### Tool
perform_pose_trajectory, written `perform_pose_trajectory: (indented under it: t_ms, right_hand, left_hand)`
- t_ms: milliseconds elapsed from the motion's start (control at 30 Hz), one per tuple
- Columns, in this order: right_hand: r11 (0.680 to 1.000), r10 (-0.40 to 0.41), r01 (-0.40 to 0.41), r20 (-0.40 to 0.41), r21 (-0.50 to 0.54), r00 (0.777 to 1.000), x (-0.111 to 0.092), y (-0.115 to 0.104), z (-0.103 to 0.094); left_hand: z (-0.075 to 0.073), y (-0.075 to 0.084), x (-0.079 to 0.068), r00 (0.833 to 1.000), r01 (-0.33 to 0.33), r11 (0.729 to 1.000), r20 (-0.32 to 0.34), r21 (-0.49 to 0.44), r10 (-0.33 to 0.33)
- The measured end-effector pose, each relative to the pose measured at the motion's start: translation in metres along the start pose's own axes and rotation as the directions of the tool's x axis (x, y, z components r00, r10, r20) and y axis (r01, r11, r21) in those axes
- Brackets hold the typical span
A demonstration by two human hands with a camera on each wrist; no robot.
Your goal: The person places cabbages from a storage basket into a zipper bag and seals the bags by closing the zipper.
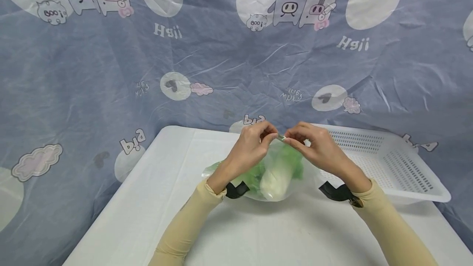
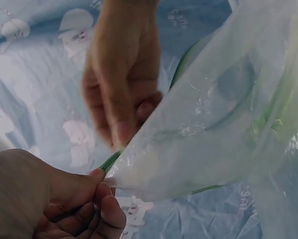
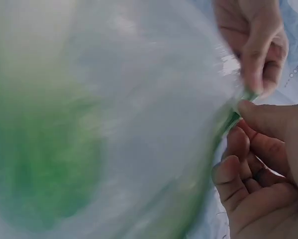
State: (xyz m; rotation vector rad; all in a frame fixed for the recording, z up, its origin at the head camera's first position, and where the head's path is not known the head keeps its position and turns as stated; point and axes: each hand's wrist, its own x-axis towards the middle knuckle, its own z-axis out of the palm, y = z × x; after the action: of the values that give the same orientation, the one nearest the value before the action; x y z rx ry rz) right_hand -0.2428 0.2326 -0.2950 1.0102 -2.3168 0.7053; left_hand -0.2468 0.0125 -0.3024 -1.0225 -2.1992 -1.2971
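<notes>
A clear plastic bag [image 1: 308, 182] with a green zip edge [image 2: 110, 162] holds a pale-stemmed leafy vegetable [image 1: 275, 180] with green tops, and more green leaves [image 1: 255, 177] lie to its left inside. My left hand [image 1: 252, 145] pinches the green edge between thumb and forefinger. Close beside it, my right hand [image 1: 317, 145] pinches the same edge, a short stretch of strip showing between the two. In the right wrist view the right thumb presses on the strip, with the other fingers curled below. The bag's lower part hangs at or just above the table; contact cannot be told.
A white perforated plastic basket [image 1: 399, 163] stands on the right of the white table [image 1: 281, 233], just behind the right forearm. A blue-grey printed cloth [image 1: 221, 60] hangs behind the table.
</notes>
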Motion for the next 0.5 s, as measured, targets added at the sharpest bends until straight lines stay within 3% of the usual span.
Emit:
perform_pose_trajectory:
  t_ms: [267,367,500]
  right_hand:
    - [0.999,0.032,-0.031,0.039,-0.018,0.999,-0.004,0.021,0.002]
    - [0.997,0.073,-0.071,0.045,-0.031,0.996,-0.009,0.035,0.002]
    - [0.99,0.134,-0.132,0.043,-0.055,0.99,-0.018,0.055,0.002]
  left_hand:
    - [-0.042,-0.011,0.001,0.983,0.054,0.999,-0.178,0.004,-0.052]
    - [-0.061,-0.017,0.0,0.959,0.075,0.997,-0.274,0.014,-0.069]
    - [-0.082,-0.025,-0.003,0.914,0.095,0.995,-0.398,0.024,-0.078]
